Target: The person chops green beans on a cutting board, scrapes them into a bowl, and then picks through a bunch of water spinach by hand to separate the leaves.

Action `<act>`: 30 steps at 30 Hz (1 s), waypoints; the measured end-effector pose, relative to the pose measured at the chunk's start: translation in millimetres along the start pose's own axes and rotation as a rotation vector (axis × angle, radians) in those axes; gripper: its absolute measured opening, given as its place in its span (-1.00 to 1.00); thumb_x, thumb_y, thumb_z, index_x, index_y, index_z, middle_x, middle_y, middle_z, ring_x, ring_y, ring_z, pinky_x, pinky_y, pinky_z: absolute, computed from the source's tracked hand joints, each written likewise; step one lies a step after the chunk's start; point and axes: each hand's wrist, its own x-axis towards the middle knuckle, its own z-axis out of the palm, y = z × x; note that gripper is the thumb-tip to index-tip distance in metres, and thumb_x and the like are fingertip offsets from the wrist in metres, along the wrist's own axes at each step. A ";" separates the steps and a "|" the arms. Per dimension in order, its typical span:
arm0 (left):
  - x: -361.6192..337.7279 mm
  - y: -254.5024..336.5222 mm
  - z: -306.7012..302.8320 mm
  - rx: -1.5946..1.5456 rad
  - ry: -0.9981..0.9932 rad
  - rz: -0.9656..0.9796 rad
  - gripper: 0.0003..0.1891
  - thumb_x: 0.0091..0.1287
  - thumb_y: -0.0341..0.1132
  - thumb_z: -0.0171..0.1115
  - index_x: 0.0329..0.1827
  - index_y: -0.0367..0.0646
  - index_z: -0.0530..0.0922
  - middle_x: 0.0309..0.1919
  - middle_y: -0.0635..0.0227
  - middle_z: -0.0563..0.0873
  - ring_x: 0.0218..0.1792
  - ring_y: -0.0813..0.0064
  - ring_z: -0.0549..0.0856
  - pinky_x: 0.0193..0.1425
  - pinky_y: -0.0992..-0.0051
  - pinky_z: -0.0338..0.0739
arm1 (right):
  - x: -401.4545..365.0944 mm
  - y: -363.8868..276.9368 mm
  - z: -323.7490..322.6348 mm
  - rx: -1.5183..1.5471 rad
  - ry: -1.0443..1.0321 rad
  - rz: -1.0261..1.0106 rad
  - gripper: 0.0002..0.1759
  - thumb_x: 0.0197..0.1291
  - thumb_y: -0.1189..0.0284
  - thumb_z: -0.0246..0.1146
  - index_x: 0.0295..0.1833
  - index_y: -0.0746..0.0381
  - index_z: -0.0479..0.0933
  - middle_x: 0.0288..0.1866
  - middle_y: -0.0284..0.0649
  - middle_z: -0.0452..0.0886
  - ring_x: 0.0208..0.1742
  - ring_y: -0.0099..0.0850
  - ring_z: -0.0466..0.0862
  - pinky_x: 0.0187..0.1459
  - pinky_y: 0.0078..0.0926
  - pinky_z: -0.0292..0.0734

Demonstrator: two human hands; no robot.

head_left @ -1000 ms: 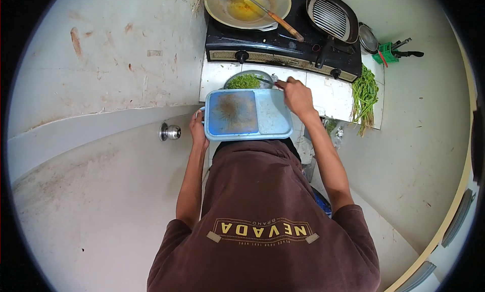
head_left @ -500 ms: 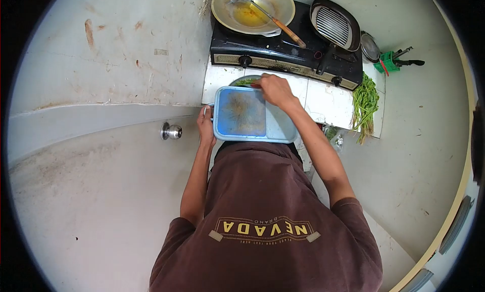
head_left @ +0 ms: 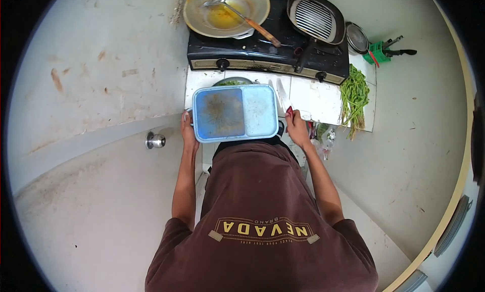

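My left hand (head_left: pixel 188 133) is closed on the left end of a blue cutting board (head_left: pixel 260 111), where its handle is. The board is held up in front of my body, its darker blue part stained brown. My right hand (head_left: pixel 298 128) is wrapped round the red handle of a knife (head_left: pixel 283 95), whose pale blade points toward the stove. Just beyond the board's far edge sits a bowl (head_left: pixel 245 81) with chopped greens (head_left: pixel 231 82) in it, mostly hidden by the board.
On the white-tiled counter (head_left: pixel 313 97) stands a black stove (head_left: pixel 242 52) carrying a wok (head_left: pixel 192 11) with oil and a ladle (head_left: pixel 260 32), plus a grill pan (head_left: pixel 313 19). To the right are leafy greens (head_left: pixel 355 92), a strainer (head_left: pixel 357 38) and a green knife basket (head_left: pixel 376 52). A door knob (head_left: pixel 155 140) is at left.
My right hand has moved from the bowl's edge back to the right of the board, and the knife now shows plainly in it. The view has shifted, so the stove appears further left.
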 end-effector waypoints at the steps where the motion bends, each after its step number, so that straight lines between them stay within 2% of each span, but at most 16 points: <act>1: -3.3 2.5 12.0 -0.007 -0.009 -0.011 -0.63 0.65 -0.06 0.00 0.27 -0.14 0.49 -0.05 0.34 0.70 -0.10 0.50 0.70 0.05 0.44 0.64 | -9.9 0.2 -2.4 0.195 -0.060 0.126 -0.60 0.51 0.13 0.17 0.02 0.29 0.37 -0.20 -0.01 0.64 -0.20 -0.23 0.74 -0.19 -0.18 0.67; 4: 1.6 -14.7 32.3 0.060 -0.034 -0.074 -0.62 0.66 -0.06 -0.01 0.28 -0.14 0.47 -0.03 0.33 0.69 -0.07 0.50 0.69 0.07 0.44 0.63 | -19.4 39.2 8.3 0.420 0.135 0.008 -0.55 0.49 0.10 0.23 -0.03 0.32 0.38 -0.31 -0.23 0.55 -0.26 -0.50 0.60 -0.19 -0.45 0.57; 5: 3.2 -22.9 42.4 0.063 -0.053 -0.069 -0.61 0.66 -0.06 -0.01 0.31 -0.15 0.46 -0.02 0.32 0.69 -0.05 0.50 0.69 0.08 0.43 0.63 | -17.6 55.9 4.9 0.388 0.175 -0.038 -0.56 0.45 0.14 0.30 0.00 0.33 0.39 -0.29 -0.28 0.50 -0.23 -0.49 0.51 -0.10 -0.48 0.51; 9: -3.4 -62.1 102.6 0.095 -0.104 -0.106 -0.54 0.66 -0.06 -0.01 0.43 -0.17 0.39 0.03 0.27 0.69 0.01 0.47 0.67 0.13 0.41 0.61 | -15.3 105.3 -5.7 0.497 0.399 0.004 -0.57 0.38 0.27 0.36 0.09 0.35 0.39 -0.16 -0.21 0.49 -0.12 -0.40 0.48 0.02 -0.41 0.46; 12: -5.8 -92.2 142.9 0.173 -0.163 -0.165 -0.49 0.66 -0.04 -0.02 0.51 -0.17 0.31 0.06 0.20 0.67 0.00 0.41 0.67 0.11 0.39 0.61 | -9.0 148.0 -24.5 0.582 0.535 -0.056 -0.62 0.35 0.39 0.37 0.11 0.32 0.41 -0.17 -0.31 0.52 -0.16 -0.50 0.49 -0.03 -0.50 0.45; 13: -6.2 -100.0 155.4 0.218 -0.208 -0.180 -0.48 0.66 -0.04 -0.03 0.51 -0.17 0.30 0.06 0.19 0.67 -0.02 0.41 0.67 0.10 0.40 0.61 | -11.7 155.3 -36.6 0.519 0.544 0.024 -0.67 0.34 0.48 0.32 0.11 0.32 0.41 -0.17 -0.31 0.51 -0.16 -0.50 0.48 -0.05 -0.50 0.43; 15: -6.4 -110.1 177.6 0.389 -0.243 -0.248 -0.48 0.67 -0.04 -0.04 0.52 -0.18 0.29 0.04 0.17 0.65 -0.09 0.40 0.66 0.03 0.36 0.64 | -12.5 162.2 -55.1 0.518 0.583 0.078 -0.69 0.32 0.52 0.29 0.11 0.32 0.40 -0.16 -0.31 0.50 -0.17 -0.50 0.47 -0.06 -0.50 0.43; 16: -6.7 -112.1 188.4 0.447 -0.293 -0.286 -0.48 0.66 -0.03 -0.04 0.50 -0.18 0.30 0.11 0.15 0.62 0.01 0.34 0.64 0.08 0.30 0.62 | -11.9 163.1 -65.0 0.517 0.601 0.105 -0.70 0.32 0.54 0.27 0.11 0.32 0.40 -0.16 -0.31 0.49 -0.17 -0.50 0.47 -0.07 -0.50 0.42; 17: -6.8 -113.7 199.1 0.504 -0.341 -0.322 -0.47 0.65 -0.01 -0.04 0.49 -0.19 0.32 0.17 0.13 0.59 0.11 0.29 0.61 0.13 0.24 0.61 | -10.3 164.0 -76.3 0.550 0.547 0.181 -0.65 0.33 0.52 0.20 0.17 0.30 0.33 -0.14 -0.25 0.43 -0.07 -0.42 0.51 -0.06 -0.44 0.51; 20: -1.4 -121.4 225.8 0.635 -0.362 -0.364 -0.43 0.63 0.01 -0.04 0.52 -0.21 0.31 0.30 0.07 0.53 0.27 0.17 0.58 0.23 0.19 0.60 | 26.9 223.3 -78.7 0.366 0.679 -0.051 -0.67 0.31 0.52 0.20 0.14 0.31 0.33 -0.15 -0.22 0.45 -0.15 -0.39 0.56 -0.32 -0.41 0.58; 21: 10.5 -136.6 222.9 0.661 -0.344 -0.371 -0.41 0.63 0.01 -0.04 0.53 -0.23 0.29 0.31 0.06 0.52 0.27 0.16 0.58 0.25 0.19 0.60 | 44.9 251.3 -75.7 0.232 0.756 -0.148 -0.69 0.29 0.53 0.19 0.10 0.32 0.33 -0.16 -0.17 0.46 -0.31 -0.34 0.58 -0.58 -0.36 0.53; 23: 29.9 -153.4 216.6 0.687 -0.368 -0.368 -0.36 0.62 0.00 -0.02 0.56 -0.30 0.26 0.35 -0.02 0.50 0.27 0.11 0.58 0.24 0.21 0.61 | 38.4 209.1 -100.3 0.339 0.657 -0.015 -0.70 0.29 0.53 0.19 0.09 0.32 0.33 -0.16 -0.15 0.47 -0.40 -0.32 0.57 -0.65 -0.33 0.49; 26: 33.4 -155.1 226.3 0.708 -0.372 -0.318 -0.34 0.61 0.01 0.00 0.56 -0.33 0.25 0.36 -0.06 0.48 0.25 0.12 0.58 0.25 0.20 0.59 | 47.8 198.8 -114.0 0.365 0.620 0.006 -0.71 0.29 0.52 0.17 0.08 0.30 0.32 -0.20 -0.13 0.48 -0.43 -0.31 0.58 -0.73 -0.36 0.46; 27: 34.8 -156.3 228.8 0.713 -0.351 -0.322 -0.30 0.60 0.03 0.03 0.57 -0.36 0.23 0.41 -0.01 0.26 0.26 0.11 0.56 0.23 0.22 0.64 | 46.3 185.0 -121.1 0.371 0.612 0.027 -0.71 0.30 0.52 0.17 0.08 0.30 0.32 -0.21 -0.12 0.49 -0.42 -0.30 0.59 -0.73 -0.36 0.46; 28: 33.0 -153.8 234.7 0.722 -0.342 -0.308 -0.30 0.60 0.02 0.04 0.57 -0.36 0.23 0.40 -0.02 0.30 0.26 0.12 0.56 0.22 0.23 0.64 | 46.9 178.3 -124.5 0.377 0.604 0.044 -0.71 0.30 0.52 0.17 0.08 0.30 0.32 -0.22 -0.12 0.49 -0.41 -0.29 0.61 -0.74 -0.37 0.46; 30: 27.9 -147.9 242.4 0.739 -0.316 -0.284 -0.30 0.59 0.01 0.07 0.57 -0.37 0.23 0.40 -0.04 0.37 0.27 0.14 0.57 0.19 0.25 0.64 | 53.7 181.8 -125.6 0.341 0.575 0.050 -0.70 0.31 0.51 0.19 0.10 0.29 0.33 -0.20 -0.10 0.53 -0.36 -0.22 0.65 -0.54 -0.24 0.53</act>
